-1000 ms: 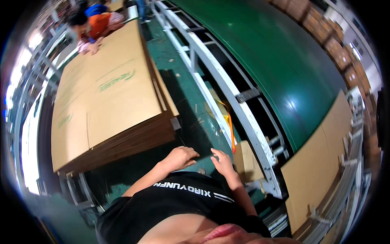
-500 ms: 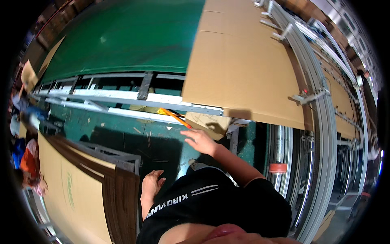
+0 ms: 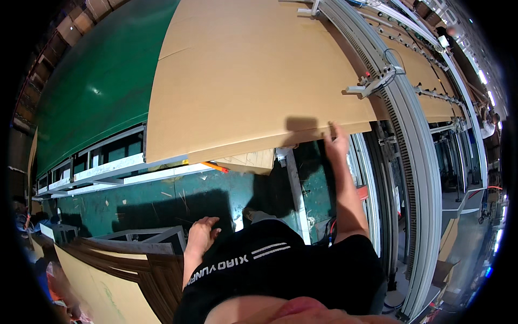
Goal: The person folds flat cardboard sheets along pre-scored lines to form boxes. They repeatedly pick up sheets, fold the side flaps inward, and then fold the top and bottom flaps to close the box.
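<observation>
A large brown cardboard sheet [image 3: 253,81] lies flat, one end under the grey machine frame [image 3: 413,156] on the right and its near edge overhanging the metal rail [image 3: 118,171]. At that near edge, close to the machine, my right hand [image 3: 336,141] has its fingers stretched over the cardboard, touching it. The hand is open, though the underside of the edge is hidden. Low in front of my body hangs my left hand [image 3: 202,235], empty, its fingers loosely bent and apart.
A green conveyor belt [image 3: 102,81] extends left of the sheet. Stacked boards [image 3: 97,281] stand at lower left beside a grey metal frame [image 3: 156,236]. Below the sheet lie an orange-handled tool [image 3: 215,167] and a cardboard piece [image 3: 251,161]. Scraps dot the green floor [image 3: 145,204].
My right hand has moved right and away from me, from above the floor to the sheet's near edge. The view has turned rightward. My left hand stays low by my body.
</observation>
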`<state>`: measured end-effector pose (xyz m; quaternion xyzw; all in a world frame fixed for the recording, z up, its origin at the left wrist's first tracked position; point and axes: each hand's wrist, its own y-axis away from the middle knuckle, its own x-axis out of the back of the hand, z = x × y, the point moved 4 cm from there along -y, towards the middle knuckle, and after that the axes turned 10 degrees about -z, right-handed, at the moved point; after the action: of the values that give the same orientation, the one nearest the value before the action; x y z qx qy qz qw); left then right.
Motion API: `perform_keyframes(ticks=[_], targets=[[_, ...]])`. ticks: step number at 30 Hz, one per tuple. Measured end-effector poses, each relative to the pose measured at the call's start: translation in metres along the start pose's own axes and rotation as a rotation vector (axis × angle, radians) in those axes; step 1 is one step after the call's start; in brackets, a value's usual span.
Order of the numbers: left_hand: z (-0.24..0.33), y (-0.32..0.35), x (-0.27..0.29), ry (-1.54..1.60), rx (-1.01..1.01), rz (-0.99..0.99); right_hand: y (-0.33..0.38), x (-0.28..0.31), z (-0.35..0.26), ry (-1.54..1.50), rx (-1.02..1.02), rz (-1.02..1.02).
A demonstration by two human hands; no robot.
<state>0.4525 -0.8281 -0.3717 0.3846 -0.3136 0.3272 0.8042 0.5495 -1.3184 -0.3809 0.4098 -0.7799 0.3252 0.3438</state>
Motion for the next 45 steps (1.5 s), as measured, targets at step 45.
perform_keyframes(ticks=[45], targets=[[-0.233, 0.026, -0.035, 2.225, -0.277, 1.054, 0.066, -0.065, -0.663, -2.139, 0.707, -1.524]])
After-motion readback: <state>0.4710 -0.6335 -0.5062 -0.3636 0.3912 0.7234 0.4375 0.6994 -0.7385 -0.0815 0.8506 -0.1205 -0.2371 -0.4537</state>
